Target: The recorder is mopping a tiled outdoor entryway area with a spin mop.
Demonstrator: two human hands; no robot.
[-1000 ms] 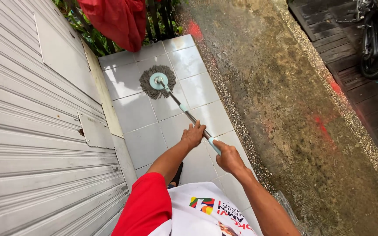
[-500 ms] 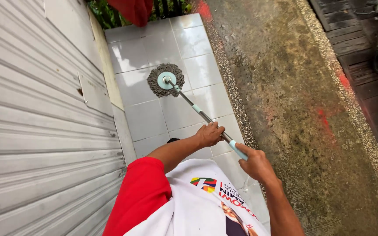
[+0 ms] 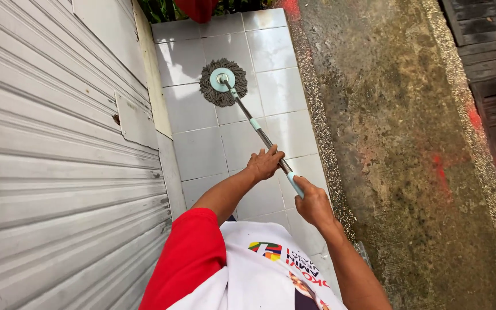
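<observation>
White floor tiles (image 3: 202, 155) beside a ribbed shutter (image 3: 47, 172); both hands' grip closed on the mop handle (image 3: 259, 131).

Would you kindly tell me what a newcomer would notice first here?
Both hands grip a mop handle: the left hand higher, the right hand at its end. The round grey mop head lies on the pale tiled floor, between a ribbed metal shutter and mossy concrete.
</observation>
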